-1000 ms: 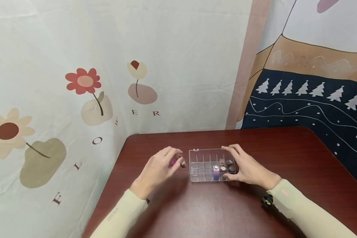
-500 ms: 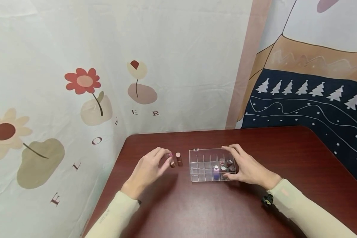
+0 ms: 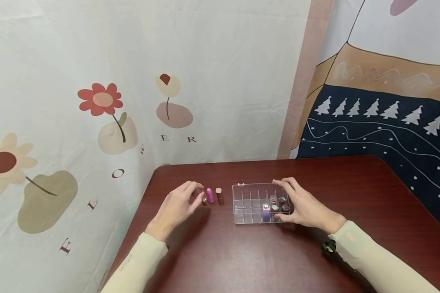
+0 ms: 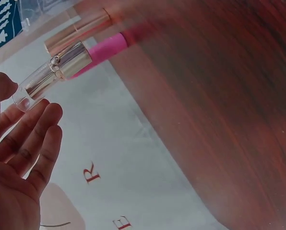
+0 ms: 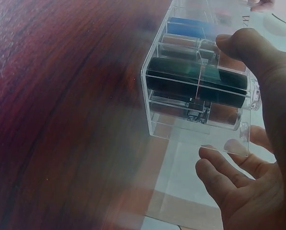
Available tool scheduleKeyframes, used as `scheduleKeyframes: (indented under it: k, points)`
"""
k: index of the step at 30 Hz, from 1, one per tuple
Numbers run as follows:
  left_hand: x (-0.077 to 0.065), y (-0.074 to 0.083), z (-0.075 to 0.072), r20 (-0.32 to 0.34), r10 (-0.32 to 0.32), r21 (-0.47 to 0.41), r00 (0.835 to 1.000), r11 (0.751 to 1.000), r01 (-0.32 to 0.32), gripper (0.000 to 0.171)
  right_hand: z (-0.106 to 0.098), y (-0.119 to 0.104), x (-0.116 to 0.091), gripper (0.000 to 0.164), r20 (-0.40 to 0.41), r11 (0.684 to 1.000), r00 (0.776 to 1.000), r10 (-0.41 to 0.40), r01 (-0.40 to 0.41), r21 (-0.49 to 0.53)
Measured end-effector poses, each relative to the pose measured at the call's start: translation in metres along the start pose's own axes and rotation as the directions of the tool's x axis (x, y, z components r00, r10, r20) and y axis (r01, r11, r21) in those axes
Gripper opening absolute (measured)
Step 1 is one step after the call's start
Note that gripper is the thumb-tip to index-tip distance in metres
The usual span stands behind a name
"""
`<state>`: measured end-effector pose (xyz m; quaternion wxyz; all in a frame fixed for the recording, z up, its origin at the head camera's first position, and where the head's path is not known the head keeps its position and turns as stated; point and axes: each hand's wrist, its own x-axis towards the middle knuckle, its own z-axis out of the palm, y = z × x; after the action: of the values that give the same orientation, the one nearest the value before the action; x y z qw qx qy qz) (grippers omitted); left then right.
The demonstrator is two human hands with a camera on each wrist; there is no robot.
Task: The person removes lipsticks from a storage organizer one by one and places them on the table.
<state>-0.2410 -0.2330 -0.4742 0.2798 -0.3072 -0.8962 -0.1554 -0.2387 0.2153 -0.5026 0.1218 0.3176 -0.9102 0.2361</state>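
Note:
My left hand (image 3: 177, 206) pinches a clear-capped lipstick (image 4: 68, 67) between thumb and fingertips at the cap end. That lipstick stands on the table, left of a bright pink lipstick (image 3: 210, 195) and a rose-gold lipstick (image 3: 219, 196). My right hand (image 3: 308, 206) grips the right end of a clear divided box (image 3: 243, 206), thumb on the near side and fingers at the far side. Several lipsticks fill the box's right compartments, among them a purple-blue one (image 3: 266, 213) and a dark green one (image 5: 196, 81).
Everything stands on a dark red-brown table (image 3: 238, 260). Behind it hangs a pale cloth (image 3: 223, 81) printed with flowers and letters. A navy cloth with white trees (image 3: 374, 130) hangs at the right.
My left hand has moved left, away from the box. The rose-gold and pink lipsticks, earlier at its fingers, now stand free on the table. The right hand and box have stayed put.

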Motion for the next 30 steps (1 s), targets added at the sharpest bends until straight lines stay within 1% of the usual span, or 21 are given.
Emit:
scheduleKeyframes:
  k: [7, 14, 23, 30]
  points:
    - [-0.002, -0.010, 0.004, 0.042, -0.055, -0.008, 0.998, 0.998, 0.055, 0.019, 0.000, 0.000, 0.000, 0.110, -0.020, 1.000, 1.000, -0.016, 0.016, -0.007]
    - [-0.004, -0.017, 0.009, 0.094, -0.115, -0.005, 0.989, 0.993, 0.116, 0.018, 0.002, 0.002, -0.001, 0.111, -0.018, 1.000, 1.000, -0.011, 0.011, -0.003]
    - [-0.004, -0.022, 0.013, 0.132, -0.148, 0.002, 0.980, 0.989, 0.149, 0.016, 0.001, -0.001, 0.000, 0.109, -0.024, 1.000, 1.000, -0.019, 0.019, 0.003]
    - [-0.004, -0.025, 0.016, 0.142, -0.154, 0.008, 0.978, 0.988, 0.155, 0.016, 0.001, 0.001, 0.000, 0.109, -0.042, 0.999, 0.998, -0.039, 0.039, 0.014]
